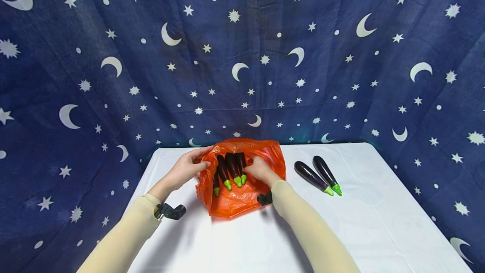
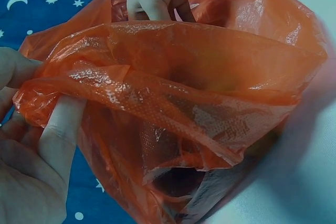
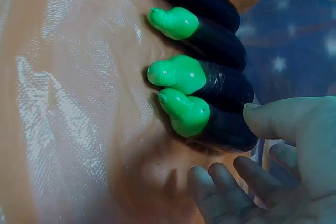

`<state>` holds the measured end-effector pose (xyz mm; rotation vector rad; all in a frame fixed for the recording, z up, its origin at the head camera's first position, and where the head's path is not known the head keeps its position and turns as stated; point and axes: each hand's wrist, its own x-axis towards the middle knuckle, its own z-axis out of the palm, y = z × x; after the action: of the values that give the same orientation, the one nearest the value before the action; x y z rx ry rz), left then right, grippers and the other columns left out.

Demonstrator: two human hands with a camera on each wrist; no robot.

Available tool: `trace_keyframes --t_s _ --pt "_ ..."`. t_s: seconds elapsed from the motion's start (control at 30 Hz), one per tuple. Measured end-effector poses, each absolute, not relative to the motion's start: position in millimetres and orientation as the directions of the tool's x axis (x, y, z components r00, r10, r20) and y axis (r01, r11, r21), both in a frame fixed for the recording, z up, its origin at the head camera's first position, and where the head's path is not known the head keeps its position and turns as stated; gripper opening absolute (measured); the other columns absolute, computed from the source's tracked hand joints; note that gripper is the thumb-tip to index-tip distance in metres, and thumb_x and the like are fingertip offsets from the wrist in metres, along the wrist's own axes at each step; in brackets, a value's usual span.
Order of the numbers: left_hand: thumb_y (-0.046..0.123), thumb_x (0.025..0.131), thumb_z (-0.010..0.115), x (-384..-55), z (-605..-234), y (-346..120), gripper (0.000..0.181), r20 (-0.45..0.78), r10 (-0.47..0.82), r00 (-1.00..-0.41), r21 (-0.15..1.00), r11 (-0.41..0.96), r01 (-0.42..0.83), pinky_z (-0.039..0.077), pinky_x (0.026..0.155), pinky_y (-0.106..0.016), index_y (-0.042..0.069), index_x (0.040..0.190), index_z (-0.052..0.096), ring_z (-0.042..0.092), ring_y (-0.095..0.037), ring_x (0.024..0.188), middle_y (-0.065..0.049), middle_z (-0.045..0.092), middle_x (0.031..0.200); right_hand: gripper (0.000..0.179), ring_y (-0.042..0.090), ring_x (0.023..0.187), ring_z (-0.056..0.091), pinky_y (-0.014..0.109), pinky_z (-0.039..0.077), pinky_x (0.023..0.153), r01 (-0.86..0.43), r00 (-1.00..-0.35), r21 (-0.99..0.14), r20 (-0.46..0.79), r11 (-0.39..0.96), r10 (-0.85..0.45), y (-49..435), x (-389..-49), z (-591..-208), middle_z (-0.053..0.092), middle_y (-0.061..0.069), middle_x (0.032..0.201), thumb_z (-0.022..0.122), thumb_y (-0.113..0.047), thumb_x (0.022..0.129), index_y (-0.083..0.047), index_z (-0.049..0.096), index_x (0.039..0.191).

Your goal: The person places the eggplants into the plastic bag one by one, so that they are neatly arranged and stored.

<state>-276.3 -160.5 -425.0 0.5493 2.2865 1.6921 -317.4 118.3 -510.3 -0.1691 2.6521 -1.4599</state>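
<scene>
An orange-red plastic bag (image 1: 236,205) lies on the table with its mouth facing me. Its left rim is pinched between the thumb and fingers of my left hand (image 1: 186,169); the left wrist view shows the film (image 2: 68,85) bunched there. Several dark eggplants (image 1: 232,164) with green stems lie side by side inside. My right hand (image 1: 260,168) reaches into the bag at the rightmost eggplant. In the right wrist view, the thumb (image 3: 275,120) touches that eggplant (image 3: 226,132), while the other fingers are spread loosely below it, apart from the thumb.
Two more eggplants, a left one (image 1: 312,177) and a right one (image 1: 326,175), lie together on the white table (image 1: 379,222) to the right of the bag. A dark blue curtain (image 1: 212,70) with moons and stars hangs behind and at both sides.
</scene>
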Motion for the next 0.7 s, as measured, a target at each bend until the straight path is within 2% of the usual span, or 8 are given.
trace_keyframes --t_s 0.13,0.3,0.5,0.7 --pt "0.006 0.097 0.063 -276.6 -425.2 -161.3 0.057 0.031 0.43 -0.902 0.955 0.255 0.154 0.057 0.057 -0.038 0.017 0.152 0.051 0.064 -0.021 0.072 -0.014 0.068 0.114 0.07 0.041 0.121 0.058 0.052 0.048 0.102 -0.075 -0.982 -0.826 -0.036 0.559 -0.185 119.0 -312.1 -504.2 0.061 0.026 0.132 0.076 -0.007 0.086 0.002 0.048 0.15" --pt "0.006 0.097 0.063 -276.5 -425.7 -161.9 0.057 0.026 0.428 -0.904 0.954 0.259 0.15 0.058 0.059 -0.045 0.017 0.152 0.051 0.063 -0.02 0.071 -0.015 0.068 0.116 0.068 0.04 0.123 0.058 0.052 0.048 0.103 -0.129 -0.972 -0.805 -0.013 0.579 -0.235 120.4 -303.0 -498.2 0.059 0.024 0.136 0.075 -0.006 0.088 0.002 0.048 0.15" --pt "0.005 0.097 0.062 -275.9 -425.6 -161.5 0.057 0.024 0.424 -0.905 0.957 0.251 0.143 0.056 0.055 -0.039 0.017 0.153 0.05 0.062 -0.02 0.068 -0.015 0.068 0.114 0.066 0.04 0.125 0.056 0.052 0.048 0.103 -0.162 -0.956 -0.821 -0.005 0.547 -0.292 122.4 -289.1 -488.9 0.053 0.021 0.145 0.073 -0.006 0.091 0.001 0.046 0.151" --pt "0.005 0.098 0.062 -276.4 -425.3 -160.8 0.057 0.032 0.434 -0.9 0.954 0.254 0.157 0.058 0.061 -0.053 0.016 0.153 0.05 0.063 -0.02 0.068 -0.015 0.068 0.112 0.065 0.038 0.13 0.053 0.052 0.044 0.107 -0.207 -0.944 -0.8 0.013 0.563 -0.329 128.8 -273.5 -482.4 0.053 0.019 0.145 0.073 -0.01 0.093 -0.004 0.047 0.152"
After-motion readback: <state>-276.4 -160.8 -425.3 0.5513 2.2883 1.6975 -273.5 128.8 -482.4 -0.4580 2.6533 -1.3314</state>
